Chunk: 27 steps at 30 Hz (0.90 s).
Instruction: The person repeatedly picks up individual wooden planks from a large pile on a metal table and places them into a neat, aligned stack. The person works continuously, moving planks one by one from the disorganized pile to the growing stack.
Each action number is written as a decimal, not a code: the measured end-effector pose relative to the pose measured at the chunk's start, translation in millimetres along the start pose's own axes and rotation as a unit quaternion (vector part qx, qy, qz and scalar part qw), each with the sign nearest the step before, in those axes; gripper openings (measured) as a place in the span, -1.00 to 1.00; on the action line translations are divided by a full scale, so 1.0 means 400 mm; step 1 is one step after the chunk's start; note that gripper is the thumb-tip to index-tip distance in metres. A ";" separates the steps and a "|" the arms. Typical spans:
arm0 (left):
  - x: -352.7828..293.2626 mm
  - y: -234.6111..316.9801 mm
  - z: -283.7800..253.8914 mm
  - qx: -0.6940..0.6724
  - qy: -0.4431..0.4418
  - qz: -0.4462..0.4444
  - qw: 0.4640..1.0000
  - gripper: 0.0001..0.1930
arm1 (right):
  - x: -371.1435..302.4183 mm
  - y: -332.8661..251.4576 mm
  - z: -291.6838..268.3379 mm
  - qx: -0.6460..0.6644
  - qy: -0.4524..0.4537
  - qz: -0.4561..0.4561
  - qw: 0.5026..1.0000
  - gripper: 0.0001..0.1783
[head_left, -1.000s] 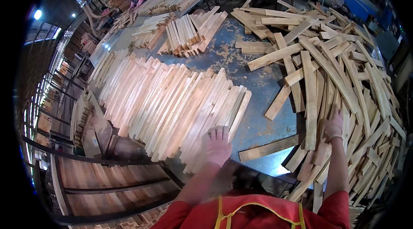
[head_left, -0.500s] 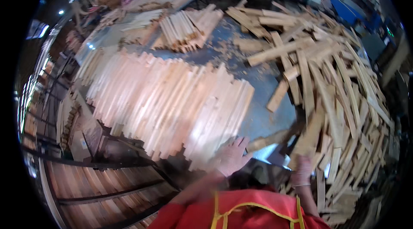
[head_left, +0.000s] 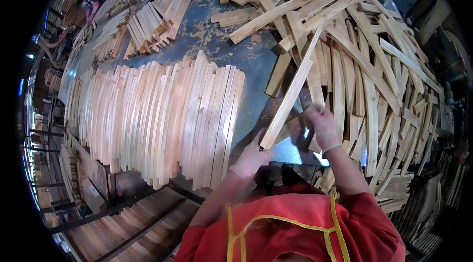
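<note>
While the left hand [head_left: 252, 157] is clasping a long, pale wooden strip [head_left: 291, 94] above the blue metal tabletop [head_left: 258, 70], the right hand [head_left: 322, 126] is hovering half-curled. Blur is hiding whether it's holding anything.

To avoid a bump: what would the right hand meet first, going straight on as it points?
Probably the loose board just ahead of the right hand; depth is unclear, so it might pass above and meet the pale strip held in the left hand.
</note>
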State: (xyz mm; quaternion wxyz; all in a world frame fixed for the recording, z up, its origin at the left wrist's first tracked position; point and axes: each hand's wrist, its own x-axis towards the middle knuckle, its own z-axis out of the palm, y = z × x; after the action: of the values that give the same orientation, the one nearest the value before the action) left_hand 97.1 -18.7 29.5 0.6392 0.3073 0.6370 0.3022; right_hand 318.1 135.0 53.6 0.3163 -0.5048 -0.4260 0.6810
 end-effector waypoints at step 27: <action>-0.116 -0.149 -0.090 0.546 0.373 0.147 0.735 -0.22 | -0.021 0.175 0.276 -0.268 -0.155 0.015 0.951 -0.33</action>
State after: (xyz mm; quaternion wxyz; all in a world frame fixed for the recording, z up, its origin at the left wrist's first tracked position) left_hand 60.4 -91.9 12.5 0.0202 0.5556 0.8271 0.0827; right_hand 214.9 68.5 8.2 0.0891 -0.4654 -0.6291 0.6161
